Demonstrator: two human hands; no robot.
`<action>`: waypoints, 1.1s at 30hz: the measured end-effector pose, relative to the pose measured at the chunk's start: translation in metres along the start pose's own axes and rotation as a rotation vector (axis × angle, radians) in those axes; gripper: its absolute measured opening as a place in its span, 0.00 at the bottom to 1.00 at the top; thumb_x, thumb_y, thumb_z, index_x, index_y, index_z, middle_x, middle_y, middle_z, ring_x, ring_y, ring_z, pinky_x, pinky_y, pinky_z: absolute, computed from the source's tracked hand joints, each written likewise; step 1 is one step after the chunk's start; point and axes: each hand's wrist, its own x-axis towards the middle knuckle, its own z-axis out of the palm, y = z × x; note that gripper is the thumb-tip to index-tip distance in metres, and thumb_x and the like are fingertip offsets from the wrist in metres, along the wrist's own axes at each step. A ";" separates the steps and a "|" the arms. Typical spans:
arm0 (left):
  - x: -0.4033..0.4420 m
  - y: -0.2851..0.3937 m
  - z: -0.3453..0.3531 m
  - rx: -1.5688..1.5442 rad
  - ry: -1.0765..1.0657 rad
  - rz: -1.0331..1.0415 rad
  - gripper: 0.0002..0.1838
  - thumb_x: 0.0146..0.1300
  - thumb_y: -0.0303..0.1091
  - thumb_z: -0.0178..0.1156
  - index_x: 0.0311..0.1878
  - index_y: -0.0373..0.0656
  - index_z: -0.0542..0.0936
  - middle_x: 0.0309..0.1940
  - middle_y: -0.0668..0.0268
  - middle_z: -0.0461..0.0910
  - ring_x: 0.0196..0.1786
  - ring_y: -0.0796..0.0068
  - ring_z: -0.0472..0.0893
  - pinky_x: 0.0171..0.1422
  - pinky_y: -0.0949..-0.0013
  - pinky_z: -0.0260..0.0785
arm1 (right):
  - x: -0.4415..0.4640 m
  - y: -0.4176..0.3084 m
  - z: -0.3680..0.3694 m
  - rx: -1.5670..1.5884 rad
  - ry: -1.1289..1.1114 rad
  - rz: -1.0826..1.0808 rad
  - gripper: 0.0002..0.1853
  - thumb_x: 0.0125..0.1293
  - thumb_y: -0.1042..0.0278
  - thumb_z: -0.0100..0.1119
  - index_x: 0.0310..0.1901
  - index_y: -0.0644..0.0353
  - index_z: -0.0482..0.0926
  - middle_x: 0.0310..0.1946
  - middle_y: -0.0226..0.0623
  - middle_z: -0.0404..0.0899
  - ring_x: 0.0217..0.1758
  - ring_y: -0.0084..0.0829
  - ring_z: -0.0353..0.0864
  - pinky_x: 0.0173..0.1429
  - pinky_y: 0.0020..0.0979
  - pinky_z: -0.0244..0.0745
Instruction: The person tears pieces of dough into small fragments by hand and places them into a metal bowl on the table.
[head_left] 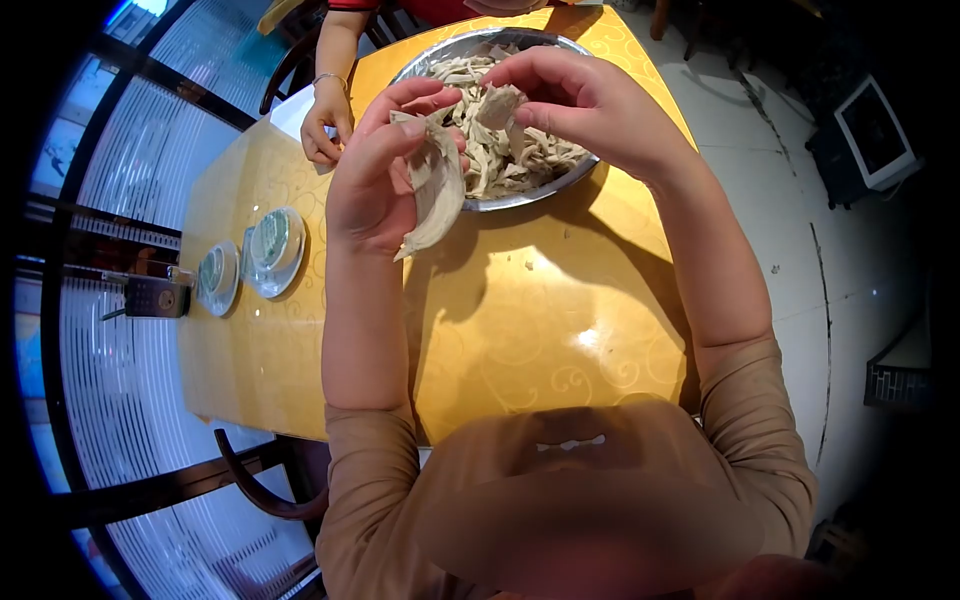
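A large metal bowl (488, 204) stands on the yellow patterned table, heaped with pale grey-beige torn strips (545, 160). Over its left edge, my left hand (375, 185) holds a long, curved pale piece (437, 190) between thumb and fingers, its lower end hanging below the palm. Above the bowl's middle, my right hand (585, 105) pinches a smaller crumpled piece (500, 105) between thumb and forefinger. The two hands are a short distance apart. Whether their pieces are joined I cannot tell.
Another person's hand (325, 125) rests on the table just left of the bowl. Wrapped dish sets (275, 250) (218, 278) and a dark box (157, 297) are at the left. A chair (262, 490) stands at the lower left. Small crumbs lie before the bowl.
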 end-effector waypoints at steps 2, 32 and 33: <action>0.000 -0.002 0.000 0.101 -0.047 -0.018 0.17 0.61 0.32 0.61 0.51 0.36 0.73 0.41 0.59 0.77 0.34 0.72 0.80 0.37 0.69 0.77 | 0.000 -0.004 0.001 -0.004 -0.031 -0.012 0.18 0.61 0.78 0.59 0.53 0.63 0.75 0.37 0.29 0.78 0.40 0.18 0.76 0.46 0.21 0.72; -0.007 -0.018 0.015 0.538 0.232 0.349 0.10 0.58 0.28 0.65 0.42 0.36 0.78 0.31 0.66 0.79 0.28 0.81 0.78 0.32 0.79 0.70 | 0.008 0.029 -0.009 -0.454 0.461 0.000 0.07 0.56 0.73 0.57 0.38 0.60 0.79 0.30 0.35 0.81 0.32 0.27 0.79 0.41 0.28 0.75; -0.006 -0.014 0.012 0.484 0.236 0.348 0.10 0.59 0.27 0.64 0.42 0.36 0.77 0.31 0.64 0.80 0.28 0.79 0.78 0.33 0.77 0.71 | 0.007 0.032 -0.013 -0.409 0.475 0.020 0.07 0.57 0.73 0.57 0.38 0.59 0.79 0.31 0.36 0.81 0.33 0.31 0.80 0.42 0.30 0.75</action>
